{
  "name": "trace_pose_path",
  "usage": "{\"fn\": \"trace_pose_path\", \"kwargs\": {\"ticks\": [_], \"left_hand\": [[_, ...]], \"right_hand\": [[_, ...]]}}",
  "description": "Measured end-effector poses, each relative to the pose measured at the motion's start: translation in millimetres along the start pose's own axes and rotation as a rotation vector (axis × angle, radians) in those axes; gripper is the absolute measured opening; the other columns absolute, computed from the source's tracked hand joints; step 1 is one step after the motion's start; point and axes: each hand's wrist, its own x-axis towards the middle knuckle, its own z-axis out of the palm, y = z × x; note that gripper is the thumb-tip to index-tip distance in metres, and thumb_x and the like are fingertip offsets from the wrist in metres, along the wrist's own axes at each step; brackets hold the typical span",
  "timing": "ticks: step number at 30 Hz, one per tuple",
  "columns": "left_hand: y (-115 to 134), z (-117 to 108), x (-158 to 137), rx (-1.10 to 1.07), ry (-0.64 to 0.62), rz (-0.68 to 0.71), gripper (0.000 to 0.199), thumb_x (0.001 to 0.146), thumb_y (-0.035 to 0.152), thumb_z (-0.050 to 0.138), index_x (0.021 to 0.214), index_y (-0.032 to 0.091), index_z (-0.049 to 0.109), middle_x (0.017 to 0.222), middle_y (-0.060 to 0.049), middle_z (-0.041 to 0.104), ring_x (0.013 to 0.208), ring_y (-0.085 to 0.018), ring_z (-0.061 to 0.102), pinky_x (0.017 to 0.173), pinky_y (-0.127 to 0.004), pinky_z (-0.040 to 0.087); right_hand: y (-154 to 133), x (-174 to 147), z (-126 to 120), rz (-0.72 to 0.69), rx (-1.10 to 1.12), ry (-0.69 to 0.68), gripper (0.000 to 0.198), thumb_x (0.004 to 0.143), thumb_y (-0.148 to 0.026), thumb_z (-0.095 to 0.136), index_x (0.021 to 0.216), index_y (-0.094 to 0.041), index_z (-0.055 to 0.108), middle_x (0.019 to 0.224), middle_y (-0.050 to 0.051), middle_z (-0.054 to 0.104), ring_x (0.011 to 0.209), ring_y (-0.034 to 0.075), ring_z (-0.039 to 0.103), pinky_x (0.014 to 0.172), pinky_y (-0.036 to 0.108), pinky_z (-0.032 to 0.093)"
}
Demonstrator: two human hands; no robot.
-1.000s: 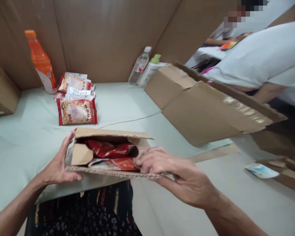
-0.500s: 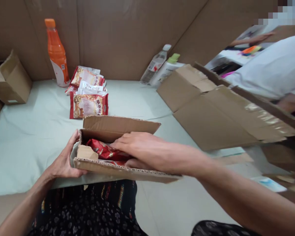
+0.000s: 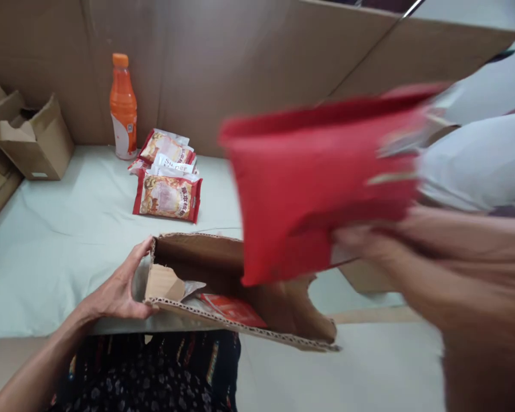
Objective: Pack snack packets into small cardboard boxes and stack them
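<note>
My left hand (image 3: 119, 289) grips the left end of an open cardboard box (image 3: 197, 254), thumb in front and fingers behind. Inside the box lies a flat orange-red and clear packet (image 3: 234, 309). Up above the box's right half, my right hand (image 3: 405, 266) holds a red snack bag (image 3: 300, 189), blurred by motion, by its lower right side. The bag hides part of the box's back wall. Beyond the box, several red and white snack packets (image 3: 168, 195) lie in a loose pile on the pale green cloth (image 3: 90, 229).
An orange drink bottle (image 3: 123, 111) stands upright behind the packets. On the left sits a small open cardboard box (image 3: 47, 143). A tall cardboard partition (image 3: 240, 63) runs along the back. A person's white clothing (image 3: 489, 160) shows at right.
My right hand has come out of the box, lifting the red bag up and to the right. The left hand keeps its hold on the box. The camera view has shifted.
</note>
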Motion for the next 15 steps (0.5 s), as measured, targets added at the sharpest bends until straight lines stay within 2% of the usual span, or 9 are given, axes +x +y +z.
{"fn": "trace_pose_path", "kwargs": {"ticks": [2, 3, 5, 8, 12, 15], "left_hand": [[-3.0, -5.8, -6.8, 0.011, 0.011, -0.002, 0.12, 0.076, 0.047, 0.083, 0.169, 0.027, 0.01, 0.175, -0.015, 0.021, 0.157, -0.047, 0.029, 0.126, -0.064, 0.031], [-4.5, -9.1, -12.0, 0.01, 0.024, -0.011, 0.119, 0.077, 0.047, 0.082, 0.169, 0.028, 0.009, 0.175, -0.014, 0.021, 0.157, -0.047, 0.029, 0.126, -0.064, 0.031], [-6.9, -15.3, -24.7, 0.0, 0.067, -0.047, 0.115, 0.081, 0.05, 0.078, 0.169, 0.032, 0.007, 0.175, -0.013, 0.021, 0.156, -0.047, 0.03, 0.125, -0.066, 0.032], [-8.1, -21.6, -43.6, -0.014, 0.122, -0.091, 0.113, 0.085, 0.054, 0.075, 0.169, 0.033, 0.004, 0.176, -0.012, 0.019, 0.156, -0.048, 0.029, 0.124, -0.067, 0.033], [-7.6, -23.5, -55.5, -0.012, 0.121, -0.094, 0.117, 0.082, 0.057, 0.079, 0.17, 0.034, 0.004, 0.176, -0.011, 0.019, 0.156, -0.049, 0.03, 0.125, -0.066, 0.033], [-6.9, -22.4, -55.5, -0.006, 0.108, -0.13, 0.122, 0.078, 0.057, 0.083, 0.169, 0.035, 0.005, 0.175, -0.01, 0.023, 0.156, -0.048, 0.031, 0.126, -0.065, 0.033]], "right_hand": [[9.6, 14.6, -6.1, 0.101, -0.064, 0.21, 0.018, 0.095, -0.048, 0.067, 0.111, -0.049, 0.077, 0.096, -0.001, 0.076, 0.08, 0.032, 0.071, 0.066, 0.049, 0.054], [14.7, 25.2, -3.0, 0.099, -0.087, 0.249, 0.019, 0.096, -0.052, 0.064, 0.108, -0.046, 0.078, 0.092, -0.001, 0.076, 0.08, 0.033, 0.07, 0.064, 0.048, 0.052], [25.0, 51.4, 14.8, 0.045, -0.114, 0.205, 0.024, 0.097, -0.053, 0.061, 0.097, -0.037, 0.078, 0.078, 0.001, 0.072, 0.074, 0.03, 0.068, 0.059, 0.043, 0.049], [39.7, 97.8, 61.9, -0.028, -0.153, 0.035, 0.025, 0.094, -0.038, 0.058, 0.082, -0.024, 0.074, 0.069, 0.003, 0.069, 0.066, 0.024, 0.064, 0.06, 0.038, 0.048], [46.9, 161.2, 131.1, -0.046, -0.265, -0.142, 0.022, 0.091, -0.024, 0.055, 0.083, -0.021, 0.075, 0.087, 0.009, 0.078, 0.081, 0.026, 0.07, 0.074, 0.039, 0.051], [35.4, 192.3, 156.4, -0.036, -0.231, -0.13, 0.019, 0.09, -0.02, 0.06, 0.098, -0.02, 0.076, 0.108, 0.01, 0.08, 0.097, 0.026, 0.07, 0.086, 0.039, 0.052]]}}
